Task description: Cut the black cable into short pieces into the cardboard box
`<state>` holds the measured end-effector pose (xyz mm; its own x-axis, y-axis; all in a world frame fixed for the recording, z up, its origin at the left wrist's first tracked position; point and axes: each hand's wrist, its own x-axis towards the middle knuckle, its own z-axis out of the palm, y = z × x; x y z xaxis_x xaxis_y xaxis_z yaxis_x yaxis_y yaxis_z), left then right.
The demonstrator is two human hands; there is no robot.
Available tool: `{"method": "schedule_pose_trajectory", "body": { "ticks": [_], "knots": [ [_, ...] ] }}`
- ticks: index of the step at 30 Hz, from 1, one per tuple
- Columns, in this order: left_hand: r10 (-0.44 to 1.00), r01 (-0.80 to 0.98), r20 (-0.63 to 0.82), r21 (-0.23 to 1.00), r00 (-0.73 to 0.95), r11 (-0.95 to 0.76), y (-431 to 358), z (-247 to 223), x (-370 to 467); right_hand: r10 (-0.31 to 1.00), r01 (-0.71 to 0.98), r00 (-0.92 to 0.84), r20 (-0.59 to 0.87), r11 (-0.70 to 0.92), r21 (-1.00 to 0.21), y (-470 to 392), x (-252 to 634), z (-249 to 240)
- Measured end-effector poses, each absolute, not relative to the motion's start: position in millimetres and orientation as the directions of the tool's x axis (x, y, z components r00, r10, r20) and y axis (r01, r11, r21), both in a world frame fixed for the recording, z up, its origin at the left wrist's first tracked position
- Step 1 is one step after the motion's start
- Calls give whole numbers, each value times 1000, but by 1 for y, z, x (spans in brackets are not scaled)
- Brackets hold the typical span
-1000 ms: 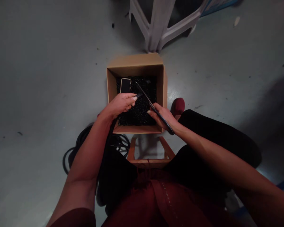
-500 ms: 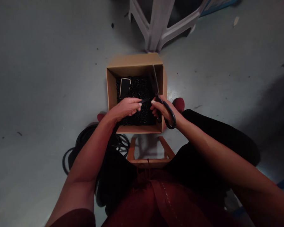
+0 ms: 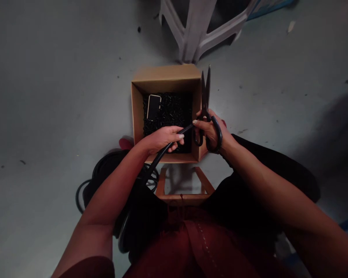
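A black ribbed tube runs from my lap up over the near part of a cardboard box. My left hand is closed round it, thumb on top. At the tube's far end, the thumb and fingertips of my right hand pinch it. That same hand also carries black-handled scissors, blades pointing away from me and slightly parted. Inside the box lie many short black pieces, with a phone in a pale-edged case resting on them at the left.
Coils of black tube lie by my left leg. A small wooden stool stands between my legs, nearer than the box. Beyond the box is a grey plastic stool, with a blue object behind it.
The scissors and my right hand have moved right, and the blades now point straighter ahead. More tube shows between my hands and toward my lap; my left hand has shifted slightly right and nearer.
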<state>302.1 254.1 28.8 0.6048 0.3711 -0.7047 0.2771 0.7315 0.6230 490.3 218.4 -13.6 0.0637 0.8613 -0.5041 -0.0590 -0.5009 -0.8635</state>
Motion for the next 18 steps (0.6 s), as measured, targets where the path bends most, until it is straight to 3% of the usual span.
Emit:
{"method": "schedule_pose_trajectory", "body": {
  "ticks": [8,13,18],
  "knots": [
    [436,401,-768,625,468,670,262,25,303,891,82,64,-449,-453,-888,219,489,1],
    [578,310,-697,712,424,630,285,39,283,863,58,50,-503,-505,-861,214,481,-2],
    [640,219,-657,746,399,630,302,53,268,853,120,-103,-511,-499,-858,204,471,-4]
  ]
}}
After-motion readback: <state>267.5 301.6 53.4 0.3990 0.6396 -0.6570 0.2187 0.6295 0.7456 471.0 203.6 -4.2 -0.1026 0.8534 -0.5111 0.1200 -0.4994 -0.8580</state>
